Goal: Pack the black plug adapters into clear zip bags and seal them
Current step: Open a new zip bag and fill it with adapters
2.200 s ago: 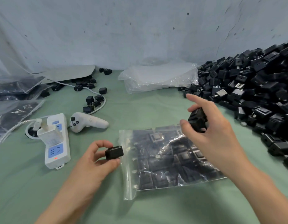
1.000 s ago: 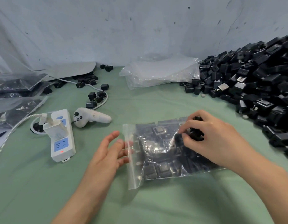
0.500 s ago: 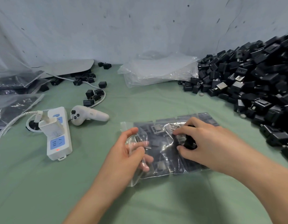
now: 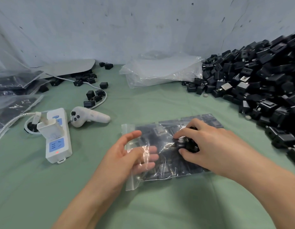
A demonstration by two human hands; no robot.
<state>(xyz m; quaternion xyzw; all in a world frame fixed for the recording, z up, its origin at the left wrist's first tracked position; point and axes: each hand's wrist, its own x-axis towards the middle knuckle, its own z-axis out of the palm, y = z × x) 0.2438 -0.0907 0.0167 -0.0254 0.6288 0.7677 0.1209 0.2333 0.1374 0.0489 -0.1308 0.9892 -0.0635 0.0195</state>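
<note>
Left hand (image 4: 127, 156): fingers straight inside the mouth of the clear zip bag (image 4: 168, 169). Right hand (image 4: 213, 146) grips a black plug adapter (image 4: 190, 146) against the bag, which lies flat on the green worktop (image 4: 93, 187) near the adapter pile (image 4: 259, 80).

Losing adapter pile (image 4: 262, 83) past right edge, blurring at top. Seeing left hand (image 4: 123, 157) fingertips (image 4: 152, 157) only through glaring zip bag (image 4: 168, 171). Missing most of adapter (image 4: 190, 146) under right hand (image 4: 214, 146).

Bare green cloth (image 4: 160, 103) lies open beyond the bag; adapter pile (image 4: 262, 83) walls the right (power strip (image 4: 58, 138) and controller (image 4: 87, 117) left).
</note>
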